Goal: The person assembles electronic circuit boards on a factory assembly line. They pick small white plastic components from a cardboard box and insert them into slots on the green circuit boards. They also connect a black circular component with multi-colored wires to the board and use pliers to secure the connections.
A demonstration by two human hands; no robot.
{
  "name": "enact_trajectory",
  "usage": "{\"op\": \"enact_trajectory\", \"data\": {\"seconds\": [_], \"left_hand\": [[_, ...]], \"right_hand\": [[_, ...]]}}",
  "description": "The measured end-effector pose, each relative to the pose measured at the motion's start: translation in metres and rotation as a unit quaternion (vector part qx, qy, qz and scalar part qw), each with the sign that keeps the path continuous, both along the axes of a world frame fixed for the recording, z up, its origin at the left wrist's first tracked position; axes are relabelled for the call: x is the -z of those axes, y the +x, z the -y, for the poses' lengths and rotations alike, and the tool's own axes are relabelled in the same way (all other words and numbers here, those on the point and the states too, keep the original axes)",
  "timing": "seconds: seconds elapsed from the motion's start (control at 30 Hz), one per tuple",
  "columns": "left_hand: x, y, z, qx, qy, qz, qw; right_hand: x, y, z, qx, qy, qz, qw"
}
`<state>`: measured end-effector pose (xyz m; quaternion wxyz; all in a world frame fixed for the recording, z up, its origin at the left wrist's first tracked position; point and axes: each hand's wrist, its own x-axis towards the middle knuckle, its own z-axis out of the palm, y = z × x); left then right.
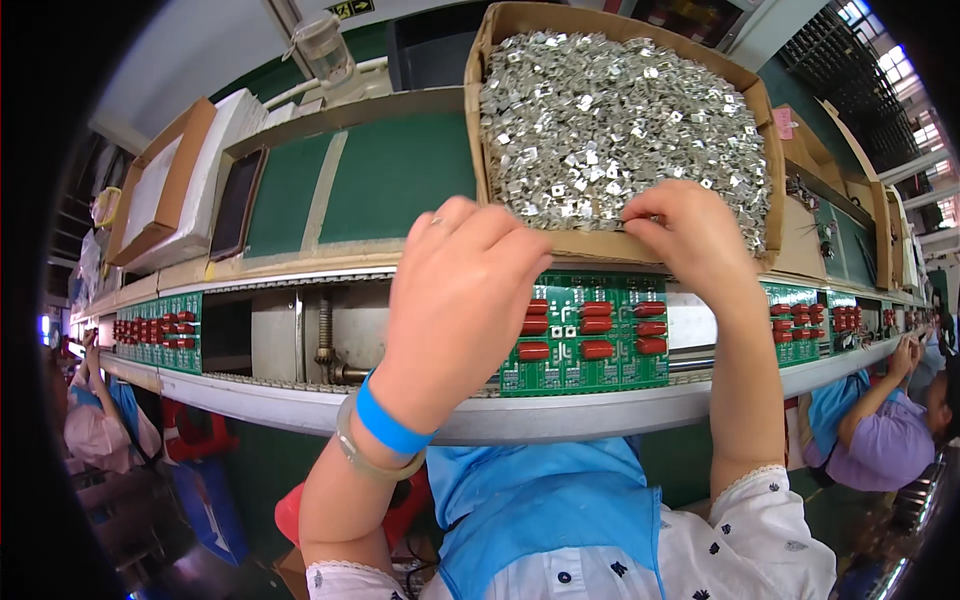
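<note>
One pink label point(783, 122) flanks the carton point(598, 244); left hand point(465, 285), right hand point(694, 240): grip unclear.

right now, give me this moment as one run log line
left hand: near cardboard box | right hand: over metal pieces, grip unclear | circuit board: carries red components

Glossy metal pieces point(620, 130) (matt cardboard box point(600, 246))

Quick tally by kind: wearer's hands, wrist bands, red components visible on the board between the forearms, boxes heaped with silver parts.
Left hand, right hand: 2
Blue band, pale bangle: 2
Red components visible: 9
Box of silver parts: 1
Total: 14
</note>
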<state>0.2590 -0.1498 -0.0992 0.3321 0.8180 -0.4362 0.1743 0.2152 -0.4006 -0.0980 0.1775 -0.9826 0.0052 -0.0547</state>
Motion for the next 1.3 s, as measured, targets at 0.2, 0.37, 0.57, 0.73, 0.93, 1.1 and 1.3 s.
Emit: {"op": "enact_trajectory", "data": {"seconds": [0.2,0.37,0.57,0.73,0.93,1.1,1.3], "left_hand": [[0.022,0.035,0.062,0.031,0.105,0.062,0.992],[0.035,0.052,0.087,0.018,0.172,0.027,0.985],[0.036,0.049,0.098,0.009,0.161,-0.06,0.985],[0.041,0.047,0.108,-0.045,0.168,-0.065,0.983],[0.041,0.05,0.106,0.002,0.15,-0.087,0.985],[0.042,0.049,0.109,0.05,0.135,-0.064,0.988],[0.047,0.051,0.108,0.018,0.169,-0.061,0.984]], "right_hand": [[0.017,0.022,0.001,-0.054,-0.029,-0.024,0.998],[0.018,0.013,0.013,-0.026,0.11,-0.016,0.993],[0.017,-0.009,0.029,0.052,0.315,0.047,0.946],[0.015,-0.033,0.029,0.076,0.45,0.099,0.884],[0.024,-0.072,0.02,0.02,0.465,0.083,0.881],[0.031,-0.087,-0.001,0.013,0.428,0.019,0.904],[0.031,-0.092,0.001,-0.07,0.283,0.077,0.953]]}}
